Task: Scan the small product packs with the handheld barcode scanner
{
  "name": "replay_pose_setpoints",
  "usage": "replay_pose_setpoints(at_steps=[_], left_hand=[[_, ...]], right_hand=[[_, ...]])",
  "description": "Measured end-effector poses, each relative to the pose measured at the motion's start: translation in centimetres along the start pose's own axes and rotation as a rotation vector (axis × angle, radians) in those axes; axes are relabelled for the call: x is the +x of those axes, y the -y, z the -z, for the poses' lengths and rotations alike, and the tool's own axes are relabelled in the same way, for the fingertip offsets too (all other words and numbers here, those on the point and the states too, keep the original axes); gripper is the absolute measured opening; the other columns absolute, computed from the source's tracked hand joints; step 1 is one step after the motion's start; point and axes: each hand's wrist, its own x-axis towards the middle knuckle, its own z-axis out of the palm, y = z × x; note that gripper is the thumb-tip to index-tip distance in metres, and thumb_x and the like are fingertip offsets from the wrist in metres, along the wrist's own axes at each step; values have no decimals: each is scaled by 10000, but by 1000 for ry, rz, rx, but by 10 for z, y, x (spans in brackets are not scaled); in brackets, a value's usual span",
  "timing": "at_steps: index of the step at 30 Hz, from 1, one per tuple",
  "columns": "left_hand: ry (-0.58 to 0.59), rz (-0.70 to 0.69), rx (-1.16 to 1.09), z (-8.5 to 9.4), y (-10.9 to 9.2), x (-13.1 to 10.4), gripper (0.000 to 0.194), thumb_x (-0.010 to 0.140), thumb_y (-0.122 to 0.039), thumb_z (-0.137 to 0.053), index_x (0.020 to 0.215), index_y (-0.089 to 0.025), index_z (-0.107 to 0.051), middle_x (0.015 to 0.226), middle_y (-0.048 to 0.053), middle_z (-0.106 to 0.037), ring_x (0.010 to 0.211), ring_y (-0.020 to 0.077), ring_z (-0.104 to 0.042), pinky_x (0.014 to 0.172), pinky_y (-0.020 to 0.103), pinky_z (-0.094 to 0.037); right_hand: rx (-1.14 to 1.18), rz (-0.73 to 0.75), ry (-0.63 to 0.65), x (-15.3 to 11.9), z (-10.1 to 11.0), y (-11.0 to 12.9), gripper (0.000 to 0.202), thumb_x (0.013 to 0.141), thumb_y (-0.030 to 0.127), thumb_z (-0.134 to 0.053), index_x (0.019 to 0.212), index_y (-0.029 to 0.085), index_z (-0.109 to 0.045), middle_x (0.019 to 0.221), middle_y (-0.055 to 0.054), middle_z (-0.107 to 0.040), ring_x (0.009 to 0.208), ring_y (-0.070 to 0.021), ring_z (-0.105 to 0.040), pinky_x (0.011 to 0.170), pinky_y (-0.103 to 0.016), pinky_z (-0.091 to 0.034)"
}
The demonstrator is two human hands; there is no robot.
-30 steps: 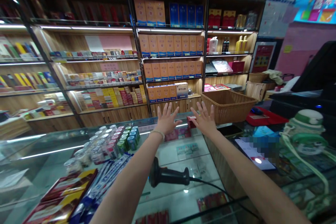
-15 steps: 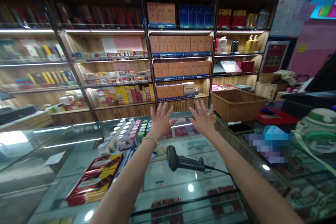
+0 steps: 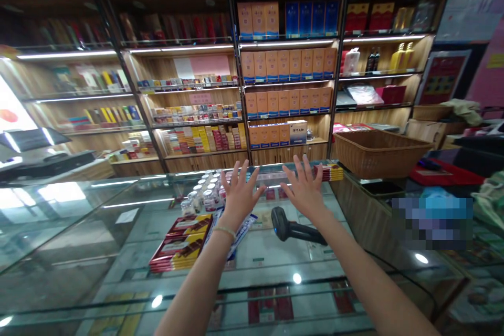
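My left hand [image 3: 239, 195] is stretched out over the glass counter [image 3: 271, 270] with its fingers spread and nothing in it. A pale bracelet [image 3: 225, 231] circles that wrist. Level with it on the right, my right hand [image 3: 305, 192] is also spread and holds nothing. Below and between the two hands lies a dark corded barcode scanner [image 3: 293, 228], its handle end partly hidden by my right forearm. Stacks of red and yellow chocolate packs [image 3: 183, 244] lie left of my left forearm. Blue-and-white packets [image 3: 242, 233] and rows of small jars [image 3: 207, 189] are partly covered by my left hand.
A brown wicker basket [image 3: 381, 155] stands on the right side counter. More red and yellow packs [image 3: 329, 171] lie at the far right counter end. Lit wall shelves carry orange boxes [image 3: 289, 65] and blue boxes [image 3: 311, 18]. A monitor [image 3: 33, 139] stands at the far left.
The view has swung left, so the shelves, scanner and chocolate packs sit further right in the picture. Both hands stay raised and spread. The packs at the far counter end now show more fully.
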Motion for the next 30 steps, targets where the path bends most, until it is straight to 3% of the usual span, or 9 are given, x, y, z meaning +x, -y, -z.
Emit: replay_pose_setpoints(at_steps=[14, 30], left_hand=[[33, 62, 5, 11, 19, -37, 562, 989, -554, -551, 1495, -312, -574, 1705, 120, -350, 1588, 374, -261, 1268, 709, 2], [74, 216, 174, 67, 112, -99, 481, 968, -537, -580, 1405, -350, -650, 1691, 100, -384, 1566, 377, -301, 1263, 701, -3]], right_hand=[[10, 5, 9, -23, -2, 31, 483, 1036, 488, -502, 1438, 243, -614, 1681, -150, -378, 1577, -346, -232, 1251, -677, 47], [176, 128, 104, -30, 1, 129, 471, 1045, 502, -469, 1353, 220, -688, 1672, -160, -396, 1568, -375, -260, 1252, -692, 35]])
